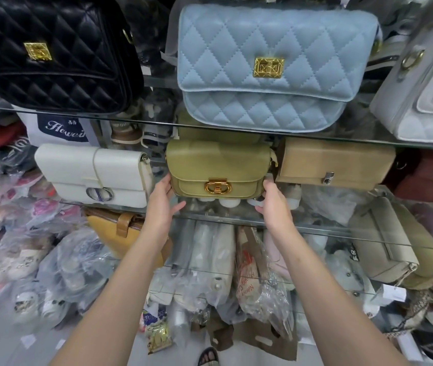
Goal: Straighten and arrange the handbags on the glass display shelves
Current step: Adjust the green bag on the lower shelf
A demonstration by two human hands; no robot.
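An olive-green handbag (218,165) with a gold clasp stands upright on the middle glass shelf (210,216). My left hand (163,199) touches its lower left corner, and my right hand (273,200) is at its lower right corner, fingers apart around the bag's sides. A white handbag (93,175) sits to its left and a tan handbag (334,162) to its right. On the upper glass shelf (157,122) stand a black quilted bag (51,51), a light blue quilted bag (270,64) and a pale grey bag (424,91).
A dark red bag (429,175) is at the far right of the middle shelf. Beige bags (387,241) lie on a lower shelf at right, a mustard bag (120,233) at left. Plastic-wrapped goods and shoes crowd the floor below and to the left.
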